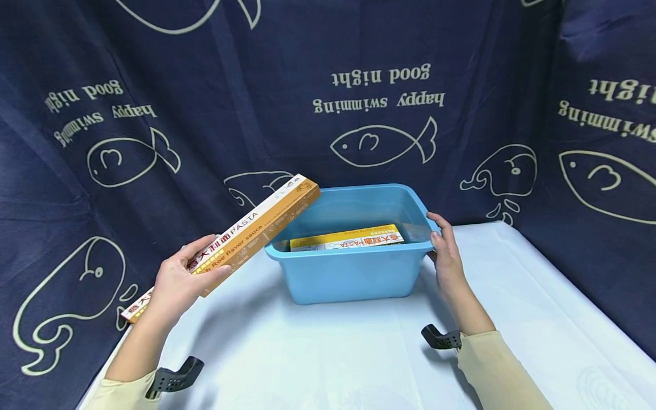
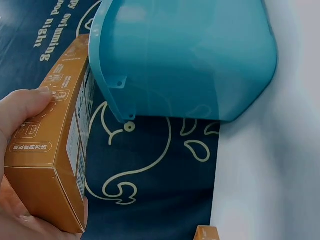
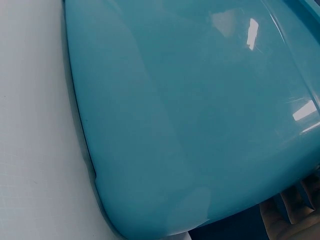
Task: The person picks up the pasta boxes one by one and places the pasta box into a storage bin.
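Note:
My left hand [image 1: 176, 279] grips an orange and white pasta box [image 1: 261, 222] near its lower end. The box slants up to the right, its far end over the left rim of a blue plastic bin [image 1: 353, 279]. In the left wrist view the thumb lies along the orange side of the box [image 2: 55, 115]. My right hand [image 1: 447, 250] holds the bin's right rim, thumb on top and fingers at the outer side; the right wrist view shows mostly the bin's wall [image 3: 175, 115]. Inside the bin lies a yellow and white pasta box [image 1: 353, 238].
Another pasta box [image 1: 134, 307] lies at the table's left edge, partly hidden behind my left hand. The bin stands on a white-covered table [image 1: 328, 347]. Dark blue cloth [image 1: 287, 85] with fish drawings hangs behind and at both sides.

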